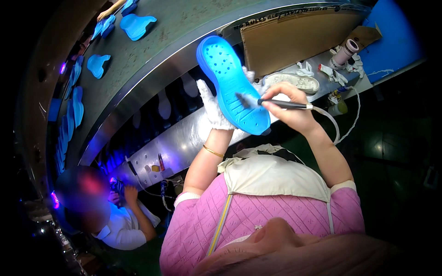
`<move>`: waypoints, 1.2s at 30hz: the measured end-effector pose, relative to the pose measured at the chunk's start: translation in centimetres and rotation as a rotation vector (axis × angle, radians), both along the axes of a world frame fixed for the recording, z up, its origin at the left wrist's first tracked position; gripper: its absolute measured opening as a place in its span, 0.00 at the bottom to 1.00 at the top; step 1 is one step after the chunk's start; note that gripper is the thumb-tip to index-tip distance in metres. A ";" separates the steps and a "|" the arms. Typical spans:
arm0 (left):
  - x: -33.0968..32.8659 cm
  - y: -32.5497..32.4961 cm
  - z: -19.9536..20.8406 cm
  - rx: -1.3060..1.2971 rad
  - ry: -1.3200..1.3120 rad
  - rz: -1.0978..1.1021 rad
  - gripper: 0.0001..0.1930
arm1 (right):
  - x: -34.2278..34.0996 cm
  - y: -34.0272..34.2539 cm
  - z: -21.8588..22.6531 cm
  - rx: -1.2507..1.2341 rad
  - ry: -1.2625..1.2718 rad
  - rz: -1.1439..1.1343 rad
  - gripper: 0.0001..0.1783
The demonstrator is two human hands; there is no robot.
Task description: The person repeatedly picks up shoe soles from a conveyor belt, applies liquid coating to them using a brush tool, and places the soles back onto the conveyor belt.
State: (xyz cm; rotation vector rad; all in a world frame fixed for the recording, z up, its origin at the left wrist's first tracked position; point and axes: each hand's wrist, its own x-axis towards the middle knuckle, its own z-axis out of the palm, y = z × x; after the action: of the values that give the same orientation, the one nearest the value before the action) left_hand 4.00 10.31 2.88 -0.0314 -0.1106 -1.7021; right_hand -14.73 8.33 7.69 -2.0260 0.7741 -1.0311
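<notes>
A bright blue shoe sole [224, 80] is tilted up in front of me, its inner face showing with a pitted toe or heel end and ribbed lines. My left hand [212, 110], in a white knitted glove, supports it from behind and along its left edge. My bare right hand [294, 117] pinches the black handle of a brush [286, 104], and a pale tube runs from the handle's end. The bristles are blurred and lie over the ribbed middle of the sole; contact is hard to tell. Part of the gloved fingers is hidden behind the sole.
Blue curved shoe pieces [137, 26] lie on a dark green conveyor belt [175, 23]. A cardboard sheet [294, 39], white shoe-shaped tray [297, 83], gloves [332, 75] and pink bottle [345, 53] stand at right. A co-worker [122, 225] is at lower left beside the metal bench [184, 138].
</notes>
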 end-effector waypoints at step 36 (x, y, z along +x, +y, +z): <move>1.3 -1.4 1.7 -0.265 -0.129 -0.057 0.47 | -0.2 2.2 -2.4 0.701 -0.220 0.389 0.05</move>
State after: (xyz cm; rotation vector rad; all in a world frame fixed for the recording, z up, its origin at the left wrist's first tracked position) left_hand 5.32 8.93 4.60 -0.1234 -0.4349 -1.7361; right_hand -14.89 10.54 5.25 -1.3565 0.4976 -0.6218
